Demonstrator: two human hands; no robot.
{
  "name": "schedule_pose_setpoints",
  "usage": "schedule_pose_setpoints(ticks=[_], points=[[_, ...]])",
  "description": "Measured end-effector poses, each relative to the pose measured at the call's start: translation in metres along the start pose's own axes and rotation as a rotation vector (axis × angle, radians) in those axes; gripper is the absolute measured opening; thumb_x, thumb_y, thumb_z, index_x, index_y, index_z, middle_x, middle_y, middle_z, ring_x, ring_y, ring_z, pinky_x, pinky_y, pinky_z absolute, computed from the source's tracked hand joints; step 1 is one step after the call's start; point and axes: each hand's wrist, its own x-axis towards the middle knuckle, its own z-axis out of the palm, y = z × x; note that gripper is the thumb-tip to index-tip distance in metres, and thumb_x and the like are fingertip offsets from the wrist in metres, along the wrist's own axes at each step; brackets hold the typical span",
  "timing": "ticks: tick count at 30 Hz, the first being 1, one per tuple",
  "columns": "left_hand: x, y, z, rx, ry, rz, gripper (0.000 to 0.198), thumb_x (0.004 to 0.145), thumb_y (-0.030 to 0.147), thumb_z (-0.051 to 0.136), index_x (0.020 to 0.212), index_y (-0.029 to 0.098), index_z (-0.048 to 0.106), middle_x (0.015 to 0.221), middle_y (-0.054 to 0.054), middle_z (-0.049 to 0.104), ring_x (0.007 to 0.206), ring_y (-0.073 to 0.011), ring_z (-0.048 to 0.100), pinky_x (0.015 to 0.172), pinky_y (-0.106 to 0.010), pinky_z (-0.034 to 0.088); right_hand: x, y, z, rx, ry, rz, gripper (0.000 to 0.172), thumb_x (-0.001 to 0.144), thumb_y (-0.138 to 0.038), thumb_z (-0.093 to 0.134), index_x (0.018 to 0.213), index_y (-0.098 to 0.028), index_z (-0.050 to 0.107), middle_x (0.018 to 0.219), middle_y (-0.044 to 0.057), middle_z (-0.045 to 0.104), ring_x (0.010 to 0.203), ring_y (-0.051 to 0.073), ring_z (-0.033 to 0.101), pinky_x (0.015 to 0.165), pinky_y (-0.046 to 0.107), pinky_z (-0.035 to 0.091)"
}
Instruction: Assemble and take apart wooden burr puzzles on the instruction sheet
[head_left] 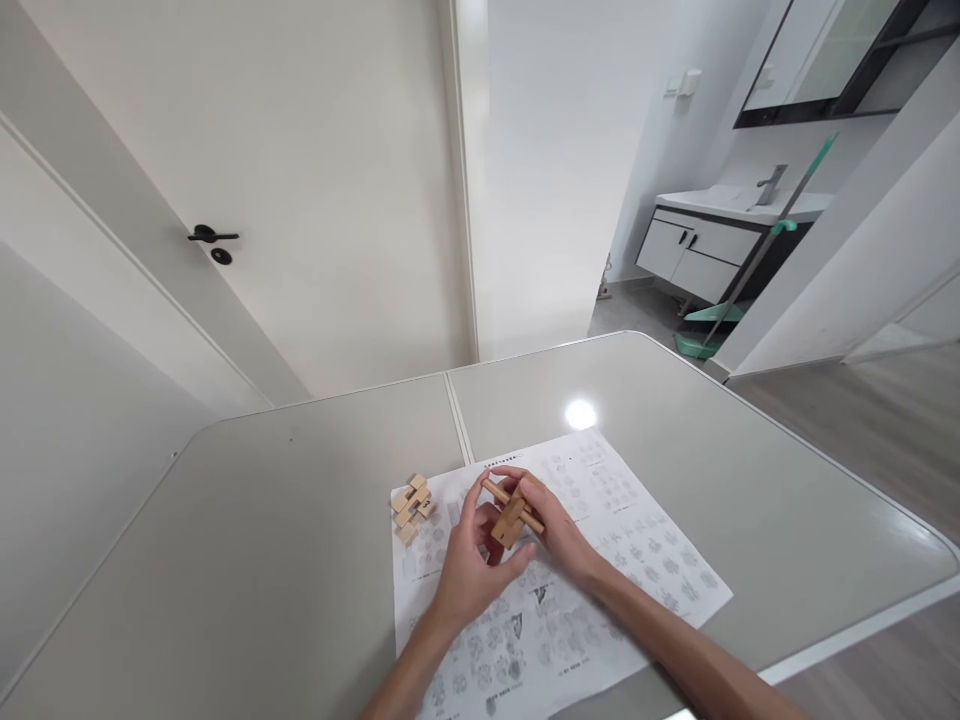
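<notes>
Both my hands hold a small wooden puzzle (511, 512) made of crossed wooden bars, just above a printed instruction sheet (630, 540). My left hand (469, 565) grips it from below and the left, fingers curled round the block. My right hand (551, 525) pinches the bars from the right side. A second wooden puzzle (412, 506), an assembled cluster of pale bars, lies on the sheet's upper left corner, a short way left of my hands.
The grey table (262, 560) has a seam down its middle and rounded far corners. A white door with a black handle (212, 237) stands behind it. At the right, an open doorway shows a washbasin cabinet (697, 250) and a green mop (757, 250).
</notes>
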Motion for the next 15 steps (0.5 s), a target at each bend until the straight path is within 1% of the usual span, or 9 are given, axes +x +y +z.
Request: schedule_pose_setpoints(ticks=[4,8,11,15], points=[[0.004,-0.004,-0.004,0.098,0.038,0.039,0.076,0.087,0.034,0.071,0.154,0.025,0.036,0.087,-0.001,0.064,0.074,-0.0167,0.060,0.063,-0.026,0.049,-0.001,-0.002,0.000,-0.029,-0.040,0.015,0.049,0.103,-0.060,0.044,0.136,-0.028,0.061,0.112,0.005,0.060,0.098,0.024,0.061,0.091,0.038,0.049],[0.004,-0.010,-0.006,0.203,0.071,0.103,0.067,0.086,0.031,0.070,0.148,0.023,0.047,0.086,-0.001,0.068,0.074,-0.0169,0.063,0.067,-0.029,0.053,-0.003,-0.006,0.001,-0.048,-0.082,0.007,0.050,0.104,-0.059,0.043,0.140,-0.028,0.058,0.118,0.007,0.063,0.105,0.026,0.062,0.098,0.041,0.047],[0.003,-0.011,-0.007,0.235,0.103,0.142,0.065,0.085,0.030,0.070,0.146,0.022,0.050,0.086,0.000,0.069,0.073,-0.0171,0.064,0.070,-0.030,0.055,-0.003,-0.008,0.001,-0.058,-0.103,-0.013,0.051,0.104,-0.060,0.043,0.141,-0.028,0.058,0.120,0.007,0.064,0.106,0.025,0.062,0.100,0.041,0.046],[0.003,-0.010,-0.008,0.233,0.100,0.111,0.064,0.083,0.030,0.071,0.144,0.022,0.053,0.082,0.000,0.071,0.073,-0.0171,0.065,0.071,-0.030,0.055,-0.003,-0.010,0.000,-0.052,-0.114,0.017,0.054,0.103,-0.063,0.043,0.142,-0.028,0.058,0.120,0.007,0.065,0.106,0.026,0.064,0.100,0.041,0.048]])
